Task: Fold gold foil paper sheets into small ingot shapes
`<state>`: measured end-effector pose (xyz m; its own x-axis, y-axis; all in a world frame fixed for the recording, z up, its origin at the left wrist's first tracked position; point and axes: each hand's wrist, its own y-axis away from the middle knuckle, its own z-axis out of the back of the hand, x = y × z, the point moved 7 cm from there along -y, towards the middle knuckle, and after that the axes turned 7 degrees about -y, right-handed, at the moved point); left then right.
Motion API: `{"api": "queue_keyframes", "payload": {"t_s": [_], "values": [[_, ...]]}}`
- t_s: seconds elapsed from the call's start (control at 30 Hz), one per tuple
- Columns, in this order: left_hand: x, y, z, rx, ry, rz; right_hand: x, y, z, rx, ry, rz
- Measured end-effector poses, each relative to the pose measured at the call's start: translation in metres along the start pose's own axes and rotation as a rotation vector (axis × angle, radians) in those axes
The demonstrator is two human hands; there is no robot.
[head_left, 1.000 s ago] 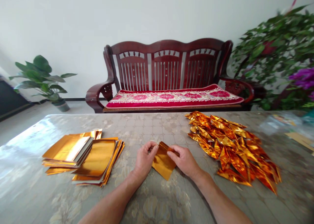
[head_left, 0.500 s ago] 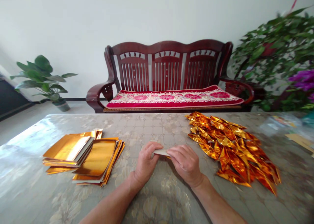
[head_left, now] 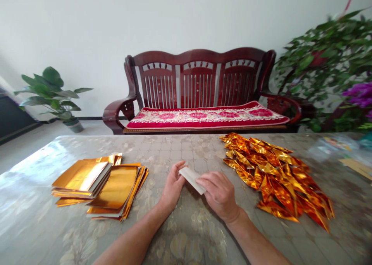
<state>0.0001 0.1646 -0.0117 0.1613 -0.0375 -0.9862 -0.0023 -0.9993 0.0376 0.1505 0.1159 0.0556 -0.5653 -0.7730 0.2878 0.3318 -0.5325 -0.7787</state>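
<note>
A folded strip of foil paper (head_left: 192, 179), its pale grey back outward, is held slantwise above the middle of the table. My right hand (head_left: 220, 193) pinches its near right end between thumb and fingers. At the far left end, my left hand (head_left: 173, 187) has its fingers curled around the strip, with the fingertips partly behind it. To the left lie stacks of flat gold foil sheets (head_left: 119, 185), some with the grey side showing. On the right is a heap of folded gold foil pieces (head_left: 276, 176) with pointed ends.
The table (head_left: 180, 241) has a patterned, glossy cover. Clear plastic bags (head_left: 334, 147) and a tan card piece (head_left: 356, 168) lie at its right edge. Beyond it stands a dark wooden bench (head_left: 199, 57) with a red floral cushion (head_left: 206, 117). Potted plants (head_left: 54, 92) flank the bench.
The paper strip has turned from nearly level to slanting down toward the right, showing more of its pale face. My left hand's fingers have loosened and shifted slightly; my right hand keeps its pinch.
</note>
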Motion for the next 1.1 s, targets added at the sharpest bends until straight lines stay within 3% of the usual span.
{"api": "queue_keyframes", "payload": {"t_s": [0.13, 0.3, 0.43, 0.67, 0.8, 0.93, 1.1], "values": [[0.006, 0.003, -0.01, 0.098, 0.151, 0.134, -0.004, 0.001, -0.006, 0.063, 0.043, -0.018], [0.007, 0.003, -0.005, 0.075, 0.193, 0.14, -0.005, 0.004, -0.022, 0.166, 0.126, -0.035], [0.008, 0.0, 0.003, -0.015, -0.063, 0.085, -0.002, 0.005, -0.029, 0.218, 0.137, -0.041], [0.004, -0.01, 0.018, -0.069, -0.449, -0.002, -0.008, 0.006, -0.025, 0.243, -0.077, -0.065], [0.001, -0.019, 0.025, 0.002, -0.64, -0.037, -0.012, 0.009, -0.028, 0.316, -0.166, -0.102], [0.002, -0.026, 0.022, 0.128, -0.71, -0.129, -0.005, 0.009, -0.038, 0.498, -0.251, -0.142], [0.003, -0.028, 0.025, 0.082, -0.811, -0.12, 0.005, 0.004, -0.04, 0.601, -0.134, -0.204]]}}
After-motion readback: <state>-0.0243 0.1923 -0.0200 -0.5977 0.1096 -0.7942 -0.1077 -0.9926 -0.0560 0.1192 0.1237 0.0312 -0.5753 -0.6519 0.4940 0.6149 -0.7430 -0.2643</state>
